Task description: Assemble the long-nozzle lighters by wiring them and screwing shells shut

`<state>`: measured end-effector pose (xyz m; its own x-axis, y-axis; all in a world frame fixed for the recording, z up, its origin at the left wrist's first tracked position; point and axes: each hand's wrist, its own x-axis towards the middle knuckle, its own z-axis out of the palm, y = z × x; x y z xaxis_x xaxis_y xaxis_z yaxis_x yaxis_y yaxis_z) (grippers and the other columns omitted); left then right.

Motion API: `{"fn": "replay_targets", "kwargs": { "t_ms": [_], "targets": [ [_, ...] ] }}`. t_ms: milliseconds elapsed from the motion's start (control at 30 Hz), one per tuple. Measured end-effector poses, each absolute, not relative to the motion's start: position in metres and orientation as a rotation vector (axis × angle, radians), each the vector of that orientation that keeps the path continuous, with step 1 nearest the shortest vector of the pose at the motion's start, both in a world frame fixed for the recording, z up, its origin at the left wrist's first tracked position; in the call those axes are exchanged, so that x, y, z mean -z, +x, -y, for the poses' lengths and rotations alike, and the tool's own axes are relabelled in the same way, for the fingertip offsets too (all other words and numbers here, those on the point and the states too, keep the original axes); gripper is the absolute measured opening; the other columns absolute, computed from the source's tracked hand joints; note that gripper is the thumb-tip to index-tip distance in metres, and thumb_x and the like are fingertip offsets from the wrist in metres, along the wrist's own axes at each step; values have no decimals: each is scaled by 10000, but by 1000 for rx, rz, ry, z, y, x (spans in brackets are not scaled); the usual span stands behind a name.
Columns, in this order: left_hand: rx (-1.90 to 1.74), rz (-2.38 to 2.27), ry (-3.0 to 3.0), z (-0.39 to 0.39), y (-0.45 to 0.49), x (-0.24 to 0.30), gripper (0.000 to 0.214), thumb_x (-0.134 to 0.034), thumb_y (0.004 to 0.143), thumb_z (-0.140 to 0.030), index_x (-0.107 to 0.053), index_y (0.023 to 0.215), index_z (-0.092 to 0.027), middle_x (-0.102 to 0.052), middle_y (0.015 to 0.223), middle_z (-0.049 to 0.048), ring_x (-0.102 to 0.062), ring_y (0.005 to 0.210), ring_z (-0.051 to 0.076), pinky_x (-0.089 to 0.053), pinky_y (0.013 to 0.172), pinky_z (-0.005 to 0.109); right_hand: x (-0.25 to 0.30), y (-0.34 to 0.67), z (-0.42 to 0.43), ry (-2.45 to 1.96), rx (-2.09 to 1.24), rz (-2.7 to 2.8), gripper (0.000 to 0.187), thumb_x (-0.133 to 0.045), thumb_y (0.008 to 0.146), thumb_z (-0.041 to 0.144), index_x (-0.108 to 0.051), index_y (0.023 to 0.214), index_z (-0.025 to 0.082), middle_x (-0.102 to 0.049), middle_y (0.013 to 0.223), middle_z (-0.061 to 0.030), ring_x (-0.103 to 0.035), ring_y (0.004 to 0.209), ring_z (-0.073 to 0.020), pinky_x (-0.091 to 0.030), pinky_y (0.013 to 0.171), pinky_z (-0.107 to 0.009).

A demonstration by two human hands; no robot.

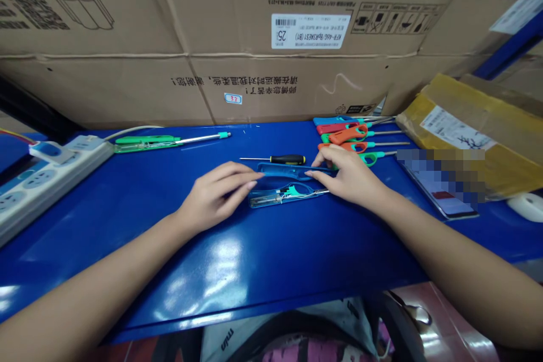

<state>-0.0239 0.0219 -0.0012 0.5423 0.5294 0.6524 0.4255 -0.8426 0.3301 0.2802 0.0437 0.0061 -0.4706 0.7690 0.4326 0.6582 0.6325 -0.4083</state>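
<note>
Between my two hands is the empty blue half-shell of a long-nosed lighter [278, 170]. My left hand [223, 189] pinches its left end between thumb and fingertips. At its right end, the thumb and finger of my right hand [345, 172] close on it. Just nearer to me lies the opened other half of the blue lighter [271, 198], with a clear fuel tank, white wires, a green trigger and a metal stem in it. My right hand partly hides that stem. A black and yellow screwdriver [288, 159] rests just beyond the shell.
Several coloured lighters [343, 130] lie at the back right, beside a yellow taped parcel [479, 130] and a phone [441, 189]. A green lighter [148, 144] lies back left, near a white power strip [46, 175]. Behind the blue table [148, 283] stands a cardboard sheet [237, 28].
</note>
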Motion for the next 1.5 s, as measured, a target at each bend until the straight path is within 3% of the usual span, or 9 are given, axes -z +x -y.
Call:
{"fn": "replay_targets", "kwargs": {
  "t_ms": [100,200,333,500,600,800,967,1200,1500],
  "targets": [
    [-1488,-1075,2343,-16,-17,-6,172,-620,954,-180,-739,1077,-158,-734,971,64,-687,860,142,-561,804,259,-13,273,-33,-993,-45,2263,144,-677,884,205,-545,824,205,-653,818,-39,-557,778,-211,-437,731,-350],
    [-1296,-1088,2212,-12,-10,-9,215,-646,949,-296,-762,1075,-166,-769,969,63,-724,860,162,-579,758,250,-17,266,-23,-874,99,2286,103,-630,914,184,-561,838,193,-669,832,-65,-562,788,-224,-438,745,-378],
    [-1098,-998,2158,-13,-5,-5,267,-646,949,-305,-794,767,-177,-775,771,36,-741,742,152,-575,690,221,-18,264,-20,-813,52,2279,114,-608,947,218,-574,846,179,-658,829,-80,-580,787,-222,-464,750,-387],
    [-1153,-936,2201,-18,-11,-4,221,-718,895,-275,-789,1088,-193,-779,940,60,-733,811,153,-588,730,235,-25,275,-23,-844,-267,2387,216,-699,911,314,-623,1064,182,-643,1032,-89,-621,922,-214,-515,836,-362],
    [-1193,-948,2249,-19,-15,-4,245,-759,861,-274,-786,1098,-220,-782,995,56,-736,876,166,-597,814,266,-28,277,-23,-877,-418,2403,355,-708,907,354,-614,1210,194,-647,1140,-95,-648,938,-198,-540,844,-334],
    [-1226,-876,2356,-18,-17,-2,274,-813,816,-251,-784,1084,-206,-786,989,62,-728,861,167,-595,828,287,-20,267,-21,-804,-538,2327,304,-706,904,305,-645,1183,198,-688,1144,-92,-662,1043,-217,-538,913,-349],
    [-1076,-779,2517,-19,-17,3,302,-811,822,-286,-764,1099,-175,-785,991,78,-722,850,186,-586,822,322,-14,268,-26,-845,-596,2355,284,-708,871,254,-649,1144,202,-684,1109,-89,-652,958,-216,-542,823,-353],
    [-936,-823,2638,-14,-14,3,273,-736,892,-344,-752,1107,-177,-782,997,72,-703,882,192,-581,844,338,-10,274,-33,-819,-520,2521,260,-718,858,280,-652,1097,199,-691,1074,-89,-621,1051,-249,-464,1012,-456],
    [-865,-921,2575,-13,-11,4,267,-727,896,-343,-749,1107,-181,-773,1017,77,-698,894,203,-574,853,353,-7,275,-33,-906,-644,2504,269,-698,876,294,-637,1116,188,-655,1073,-78,-627,929,-195,-525,822,-336]
  ]
}}
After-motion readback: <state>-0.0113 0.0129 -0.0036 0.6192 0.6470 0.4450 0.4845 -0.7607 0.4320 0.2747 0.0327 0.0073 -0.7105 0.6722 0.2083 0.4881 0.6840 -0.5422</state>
